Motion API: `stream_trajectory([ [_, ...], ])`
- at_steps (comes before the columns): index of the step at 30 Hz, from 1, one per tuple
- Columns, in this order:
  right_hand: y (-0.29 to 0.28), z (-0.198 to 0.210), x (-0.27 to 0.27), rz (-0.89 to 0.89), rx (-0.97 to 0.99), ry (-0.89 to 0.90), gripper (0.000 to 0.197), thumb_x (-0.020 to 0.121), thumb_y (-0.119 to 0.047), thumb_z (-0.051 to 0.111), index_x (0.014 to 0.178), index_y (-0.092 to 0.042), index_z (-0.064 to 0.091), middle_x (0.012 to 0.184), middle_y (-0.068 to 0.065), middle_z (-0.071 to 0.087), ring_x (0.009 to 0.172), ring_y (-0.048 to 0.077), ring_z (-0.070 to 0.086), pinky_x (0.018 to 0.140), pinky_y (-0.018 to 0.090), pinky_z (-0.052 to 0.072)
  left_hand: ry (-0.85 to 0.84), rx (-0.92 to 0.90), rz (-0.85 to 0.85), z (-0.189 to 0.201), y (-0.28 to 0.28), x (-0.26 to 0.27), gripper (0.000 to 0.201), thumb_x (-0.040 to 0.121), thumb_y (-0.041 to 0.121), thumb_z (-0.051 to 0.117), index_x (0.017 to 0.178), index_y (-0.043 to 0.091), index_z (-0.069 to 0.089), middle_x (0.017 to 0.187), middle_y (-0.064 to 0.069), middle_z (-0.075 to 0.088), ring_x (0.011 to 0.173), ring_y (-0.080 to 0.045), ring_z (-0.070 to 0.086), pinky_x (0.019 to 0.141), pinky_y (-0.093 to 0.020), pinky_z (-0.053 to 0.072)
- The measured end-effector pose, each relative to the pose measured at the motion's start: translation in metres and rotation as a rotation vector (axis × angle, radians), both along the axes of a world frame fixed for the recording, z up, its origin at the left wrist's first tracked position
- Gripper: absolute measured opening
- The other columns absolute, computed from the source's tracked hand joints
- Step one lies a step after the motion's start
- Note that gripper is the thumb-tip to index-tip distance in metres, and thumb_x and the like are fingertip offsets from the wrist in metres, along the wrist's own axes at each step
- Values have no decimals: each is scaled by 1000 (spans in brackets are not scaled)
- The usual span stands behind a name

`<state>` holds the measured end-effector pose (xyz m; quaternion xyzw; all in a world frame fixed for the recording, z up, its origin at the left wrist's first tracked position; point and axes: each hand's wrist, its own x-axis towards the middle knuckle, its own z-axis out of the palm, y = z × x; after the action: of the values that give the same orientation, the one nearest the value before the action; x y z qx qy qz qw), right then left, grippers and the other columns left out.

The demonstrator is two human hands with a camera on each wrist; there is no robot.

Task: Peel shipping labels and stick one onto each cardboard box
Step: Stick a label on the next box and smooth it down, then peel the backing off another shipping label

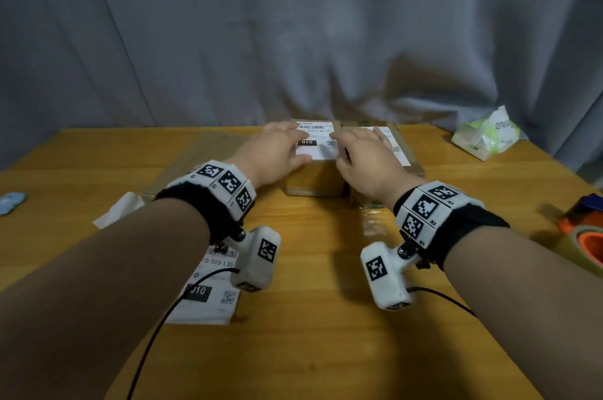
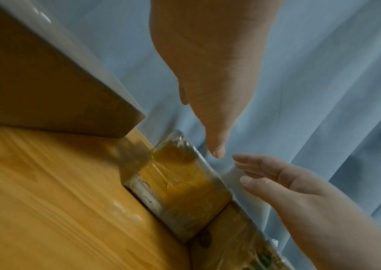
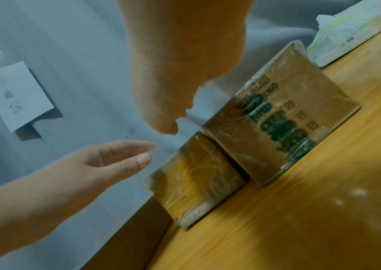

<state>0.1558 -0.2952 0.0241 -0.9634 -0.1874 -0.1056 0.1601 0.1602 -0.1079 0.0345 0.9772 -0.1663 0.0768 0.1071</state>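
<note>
The label [image 1: 316,140] lies flat on top of the left-hand box [image 1: 311,180], which stands at about twelve o'clock on the surface [image 1: 326,350], touching a second box [image 1: 391,158] at its three o'clock side that already carries a label of its own. The label's long axis runs away from the person, toward the curtain [image 1: 293,24]. The left hand [image 1: 277,151] sits at the label's nine o'clock edge and the right hand [image 1: 365,155] at its three o'clock edge, about equally near. Both have straight, relaxed fingers and grip nothing. The wrist views show the fingers just above the box top, so whether they press the label is unclear. The next move looks like a smoothing stroke outward from the middle. More labels [image 1: 208,288] lie at seven o'clock, under the left forearm, and a tape dispenser [image 1: 584,236] at four o'clock.
</note>
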Motion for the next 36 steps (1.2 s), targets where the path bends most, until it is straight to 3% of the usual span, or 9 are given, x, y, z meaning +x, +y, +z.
stream_trajectory([
  [4,23,10,-22,59,61,-49,43,90,-19,48,133,-20,49,139,3,49,132,25,37,111,36,20,-42,-31,-1,19,22,-30,47,92,32,54,136,19,47,145,-4,40,135,-24,32,111,-30,20],
  [8,47,12,-51,112,124,29,40,90,-21,49,130,-20,54,134,4,56,127,24,45,107,38,33,-43,4,18,25,45,-66,38,91,28,56,128,18,55,132,-7,53,125,-25,43,106,-30,28],
  [12,64,-2,-81,113,204,198,40,91,-21,51,131,-18,53,135,4,55,127,22,48,108,39,35,25,25,38,12,58,-103,32,91,26,57,122,19,60,119,-3,57,110,-21,51,95,-29,36],
  [16,68,-23,-102,115,250,314,39,92,-21,53,130,-15,53,131,6,56,120,21,52,98,27,41,133,30,59,-12,68,-127,30,90,25,57,120,21,60,113,0,57,93,-11,49,87,-26,39],
  [22,72,-42,-114,74,340,404,36,92,-21,55,127,-11,55,120,7,58,111,21,55,87,23,41,124,244,103,-48,71,-135,46,89,31,58,133,21,50,134,-2,53,127,-24,41,106,-37,34],
  [26,76,-52,-113,54,380,455,38,92,-23,57,127,-10,54,121,8,59,109,20,56,84,22,41,37,322,172,-62,72,-130,31,90,35,55,119,26,59,124,0,58,118,-24,42,96,-38,32],
  [31,77,-44,-106,120,610,490,55,85,-30,68,131,-7,49,121,5,58,110,16,56,89,23,45,-35,-119,185,-43,64,-121,16,90,36,54,90,25,65,89,5,61,97,-20,49,87,-36,33],
  [33,76,-30,-100,171,746,521,42,81,-21,73,118,-9,57,107,3,65,93,13,64,77,22,52,14,-403,127,-29,59,-116,13,88,29,61,88,17,66,74,6,60,77,-15,57,74,-30,45],
  [36,70,-15,-87,191,852,524,13,83,-10,70,94,-8,65,84,3,71,66,8,68,60,23,53,10,-584,82,-15,50,-111,14,86,19,66,91,6,67,67,9,58,57,0,52,55,-11,42],
])
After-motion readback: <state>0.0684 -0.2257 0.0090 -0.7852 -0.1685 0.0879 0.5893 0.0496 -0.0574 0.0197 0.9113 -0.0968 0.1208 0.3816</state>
